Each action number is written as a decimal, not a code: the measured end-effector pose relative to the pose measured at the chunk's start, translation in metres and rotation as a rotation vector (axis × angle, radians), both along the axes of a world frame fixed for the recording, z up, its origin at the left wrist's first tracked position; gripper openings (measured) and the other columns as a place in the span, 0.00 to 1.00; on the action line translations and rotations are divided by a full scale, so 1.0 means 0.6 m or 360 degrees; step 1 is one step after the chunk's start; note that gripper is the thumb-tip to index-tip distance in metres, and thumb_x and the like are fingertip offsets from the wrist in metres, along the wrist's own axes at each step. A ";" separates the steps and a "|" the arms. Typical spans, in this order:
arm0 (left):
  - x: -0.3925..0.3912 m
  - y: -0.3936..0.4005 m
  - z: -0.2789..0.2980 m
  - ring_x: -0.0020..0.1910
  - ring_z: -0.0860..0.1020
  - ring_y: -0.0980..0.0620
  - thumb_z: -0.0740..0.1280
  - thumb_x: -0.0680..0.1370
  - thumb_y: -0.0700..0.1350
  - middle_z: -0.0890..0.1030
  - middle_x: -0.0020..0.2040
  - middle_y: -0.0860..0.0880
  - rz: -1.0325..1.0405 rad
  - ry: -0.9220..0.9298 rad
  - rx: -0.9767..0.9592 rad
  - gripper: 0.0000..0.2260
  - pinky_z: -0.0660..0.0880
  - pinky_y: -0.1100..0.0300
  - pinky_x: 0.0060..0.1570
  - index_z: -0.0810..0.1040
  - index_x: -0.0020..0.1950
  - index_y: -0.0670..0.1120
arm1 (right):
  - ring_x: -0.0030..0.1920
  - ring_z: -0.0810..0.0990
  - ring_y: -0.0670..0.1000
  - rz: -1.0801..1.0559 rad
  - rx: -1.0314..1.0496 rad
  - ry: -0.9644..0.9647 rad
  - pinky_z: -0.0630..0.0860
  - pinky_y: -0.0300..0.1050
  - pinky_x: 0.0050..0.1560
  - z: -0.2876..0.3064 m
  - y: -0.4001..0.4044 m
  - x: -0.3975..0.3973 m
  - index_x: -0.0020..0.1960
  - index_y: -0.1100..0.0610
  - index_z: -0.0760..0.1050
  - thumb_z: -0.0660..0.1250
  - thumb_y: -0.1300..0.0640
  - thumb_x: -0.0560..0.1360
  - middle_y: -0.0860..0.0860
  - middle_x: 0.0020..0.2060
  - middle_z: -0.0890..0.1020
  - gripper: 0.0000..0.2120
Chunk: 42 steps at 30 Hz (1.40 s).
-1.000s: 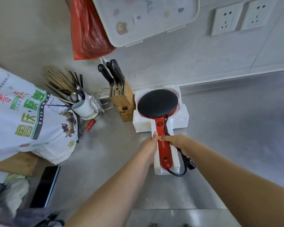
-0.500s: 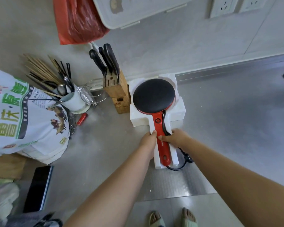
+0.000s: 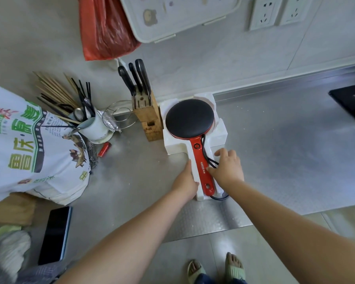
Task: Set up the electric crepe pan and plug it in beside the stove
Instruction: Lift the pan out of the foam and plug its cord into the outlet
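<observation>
Nestling in moulded white foam [image 3: 219,132], the round black crepe pan [image 3: 190,118] sits on brushed-steel counter [image 3: 275,150]; left hand [image 3: 186,179] flat against the foam's edge, right hand [image 3: 229,168] splayed over the cord [image 3: 219,198], open steel rightward.

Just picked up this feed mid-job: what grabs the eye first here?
The red-and-black crepe pan sits in its white foam tray, mid-counter beside the knife block, with the left hand against the foam's left edge and the right hand over the black cord. Next, the big printed sack at far left and the wall sockets up right.
</observation>
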<state>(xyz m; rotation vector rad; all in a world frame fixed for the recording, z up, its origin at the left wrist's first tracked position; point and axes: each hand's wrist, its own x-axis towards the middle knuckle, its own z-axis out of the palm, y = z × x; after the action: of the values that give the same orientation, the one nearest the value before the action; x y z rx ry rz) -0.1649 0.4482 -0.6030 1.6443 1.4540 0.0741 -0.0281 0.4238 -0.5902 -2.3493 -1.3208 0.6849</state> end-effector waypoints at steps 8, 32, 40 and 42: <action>-0.019 -0.008 0.012 0.68 0.72 0.42 0.71 0.74 0.53 0.66 0.73 0.42 -0.0631 0.0666 0.0147 0.46 0.72 0.49 0.62 0.42 0.81 0.53 | 0.58 0.74 0.57 0.0070 -0.0127 -0.0231 0.74 0.49 0.59 0.009 -0.026 -0.021 0.65 0.53 0.69 0.68 0.50 0.74 0.55 0.58 0.70 0.21; -0.025 0.017 0.017 0.76 0.60 0.43 0.72 0.72 0.57 0.45 0.81 0.53 -0.1043 0.0878 0.0499 0.46 0.68 0.47 0.69 0.50 0.81 0.45 | 0.63 0.68 0.56 -0.0177 -0.0776 -0.0241 0.63 0.49 0.58 0.011 0.054 -0.055 0.57 0.51 0.77 0.69 0.41 0.69 0.53 0.56 0.79 0.21; -0.022 0.016 0.022 0.72 0.66 0.44 0.73 0.72 0.55 0.49 0.81 0.52 -0.1032 0.0878 0.0506 0.44 0.71 0.47 0.65 0.52 0.80 0.46 | 0.62 0.69 0.56 -0.0247 -0.0863 0.0023 0.64 0.47 0.60 0.035 0.063 -0.055 0.57 0.51 0.75 0.63 0.30 0.63 0.52 0.56 0.78 0.32; -0.022 0.019 0.021 0.69 0.68 0.44 0.73 0.72 0.55 0.55 0.79 0.51 -0.1037 0.0880 0.0517 0.44 0.72 0.48 0.63 0.52 0.80 0.45 | 0.57 0.76 0.57 -0.0272 -0.0889 0.0261 0.69 0.49 0.62 0.041 0.075 -0.058 0.54 0.52 0.75 0.65 0.33 0.58 0.51 0.49 0.81 0.32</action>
<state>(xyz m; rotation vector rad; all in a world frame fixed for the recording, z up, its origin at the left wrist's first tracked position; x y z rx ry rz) -0.1783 0.4597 -0.5901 2.4709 1.2487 -0.5779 -0.0629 0.4687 -0.5658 -2.7074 -0.9261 1.2929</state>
